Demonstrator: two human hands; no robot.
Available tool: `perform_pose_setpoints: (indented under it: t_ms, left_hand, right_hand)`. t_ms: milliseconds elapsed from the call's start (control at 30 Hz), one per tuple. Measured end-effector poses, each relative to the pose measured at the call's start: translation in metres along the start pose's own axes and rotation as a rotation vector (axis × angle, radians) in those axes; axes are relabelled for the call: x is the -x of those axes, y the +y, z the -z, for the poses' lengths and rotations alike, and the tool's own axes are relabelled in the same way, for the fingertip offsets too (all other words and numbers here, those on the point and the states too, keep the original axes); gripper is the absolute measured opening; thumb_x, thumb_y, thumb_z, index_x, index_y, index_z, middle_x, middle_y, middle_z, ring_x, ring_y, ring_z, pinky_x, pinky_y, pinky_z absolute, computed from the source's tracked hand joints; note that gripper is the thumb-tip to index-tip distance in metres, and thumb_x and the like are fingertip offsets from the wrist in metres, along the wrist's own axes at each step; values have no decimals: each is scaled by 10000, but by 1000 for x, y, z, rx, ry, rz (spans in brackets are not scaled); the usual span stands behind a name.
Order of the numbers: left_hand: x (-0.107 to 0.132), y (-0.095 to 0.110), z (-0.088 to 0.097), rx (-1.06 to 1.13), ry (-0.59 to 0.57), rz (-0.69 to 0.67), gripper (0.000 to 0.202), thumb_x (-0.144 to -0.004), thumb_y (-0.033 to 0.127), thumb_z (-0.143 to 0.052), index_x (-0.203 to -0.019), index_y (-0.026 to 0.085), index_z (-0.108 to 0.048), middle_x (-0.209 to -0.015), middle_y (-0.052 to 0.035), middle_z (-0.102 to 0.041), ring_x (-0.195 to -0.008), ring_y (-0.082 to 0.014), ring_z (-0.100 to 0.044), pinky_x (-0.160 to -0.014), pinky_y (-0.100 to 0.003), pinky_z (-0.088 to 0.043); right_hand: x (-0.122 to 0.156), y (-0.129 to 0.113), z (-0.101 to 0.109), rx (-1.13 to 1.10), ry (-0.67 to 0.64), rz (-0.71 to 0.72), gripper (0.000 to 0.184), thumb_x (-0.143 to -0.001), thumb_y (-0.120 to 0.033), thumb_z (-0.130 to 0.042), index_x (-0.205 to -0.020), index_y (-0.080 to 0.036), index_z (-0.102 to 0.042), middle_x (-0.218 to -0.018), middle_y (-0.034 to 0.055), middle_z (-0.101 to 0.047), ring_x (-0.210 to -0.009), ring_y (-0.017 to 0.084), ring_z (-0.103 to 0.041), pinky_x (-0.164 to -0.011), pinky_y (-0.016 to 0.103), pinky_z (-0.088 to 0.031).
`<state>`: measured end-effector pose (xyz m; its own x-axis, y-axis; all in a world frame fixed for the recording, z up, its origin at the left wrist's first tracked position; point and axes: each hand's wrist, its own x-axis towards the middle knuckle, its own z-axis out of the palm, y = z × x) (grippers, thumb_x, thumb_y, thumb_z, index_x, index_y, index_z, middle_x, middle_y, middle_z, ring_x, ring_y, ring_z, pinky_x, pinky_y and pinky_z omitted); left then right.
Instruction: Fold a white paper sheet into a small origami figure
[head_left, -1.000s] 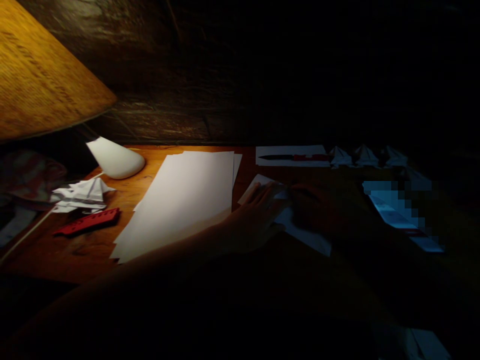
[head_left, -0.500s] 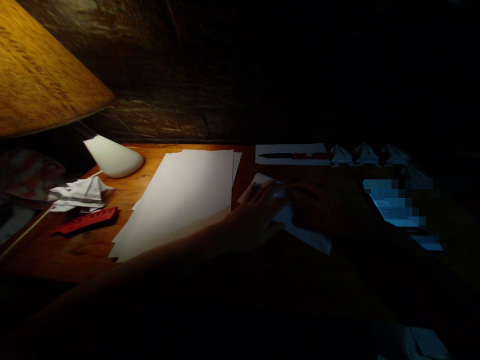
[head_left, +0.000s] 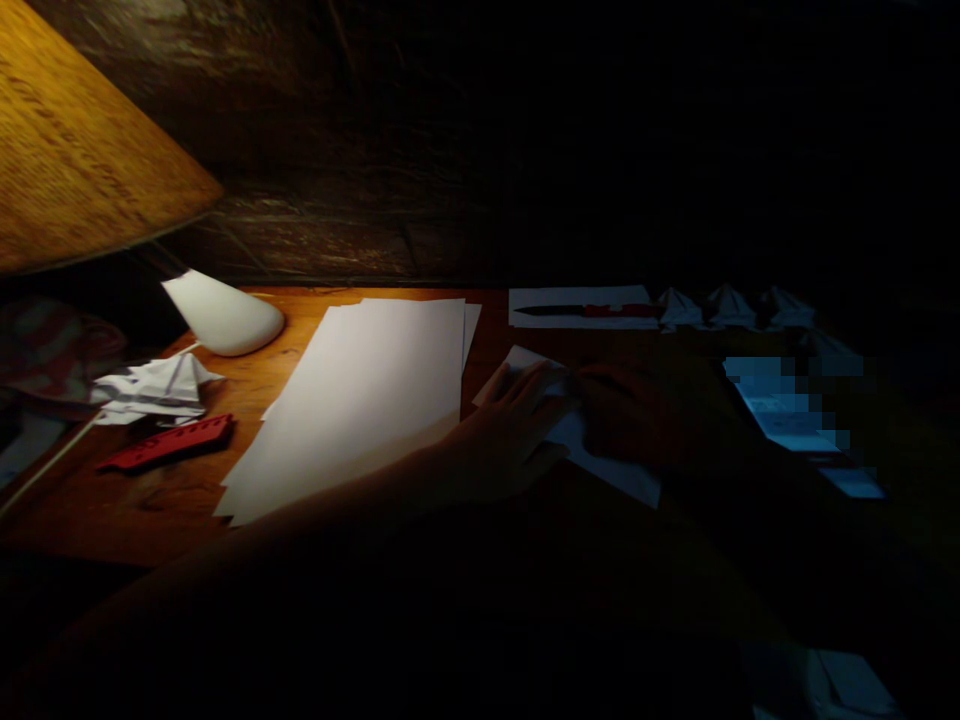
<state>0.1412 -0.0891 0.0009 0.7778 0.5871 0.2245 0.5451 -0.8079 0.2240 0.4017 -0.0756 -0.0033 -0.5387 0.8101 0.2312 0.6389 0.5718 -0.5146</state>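
Observation:
A sheet of white paper, apparently folded, lies slanted on the dark wooden table under both hands. My left hand rests on its upper left part with the fingers stretched out over it. Close beside it, my right hand is on the paper too, but deep shadow hides its fingers. To the left is a stack of blank white sheets, and my left forearm crosses its lower edge.
A knife lies on white paper at the back, beside several folded paper shapes. Right of my hands glows a pixelated blue screen. At left are a lamp base, its shade, a red object and creased paper.
The whole view has shifted very slightly. Both hands stay on the paper in nearly the same place.

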Motion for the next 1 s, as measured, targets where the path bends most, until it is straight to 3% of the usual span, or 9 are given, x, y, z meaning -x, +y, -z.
perform_pose_setpoints:
  t_ms: [100,333,567,800,1000]
  left_hand:
    - [0,0,0,-11,-15,9,506,-995,308,-587,-1470,207,-447,-1601,-188,-373,-1529,-343,-326,-1258,-650,-213]
    - [0,-2,-2,-13,2,-2,528,-986,315,-594,-1480,206,-442,-1603,-186,-372,-1523,-355,-336,-1253,-641,-234]
    - [0,-2,-1,-8,-4,6,502,-986,330,-597,-1461,216,-480,-1615,-175,-357,-1526,-359,-322,-1247,-629,-266]
    - [2,-8,-3,-27,-6,39,528,-974,412,-624,-1456,222,-523,-1643,-175,-292,-1527,-392,-302,-1237,-608,-307]
    - [2,-4,-2,-58,-53,94,526,-985,452,-594,-1460,235,-526,-1669,-158,-272,-1565,-436,-209,-1259,-666,-211]
  right_hand:
    - [0,-1,1,-6,-15,7,720,-762,-474,-837,-1397,-305,-545,-1276,111,-619,-1142,351,-632,-964,537,-543]
    - [4,0,-3,26,-22,28,934,-677,-635,-868,-1458,-287,-492,-1341,124,-566,-1187,367,-588,-986,579,-522]
    - [4,-9,4,49,-49,12,939,-696,-577,-862,-1488,-251,-475,-1357,134,-550,-1222,371,-564,-1019,562,-500]
    - [2,4,-4,76,-50,8,1018,-663,-709,-830,-1506,-266,-469,-1382,137,-557,-1216,383,-573,-997,561,-507]
    - [5,5,-5,129,-49,28,999,-718,-688,-791,-1554,-281,-426,-1388,127,-571,-1231,376,-570,-999,542,-515]
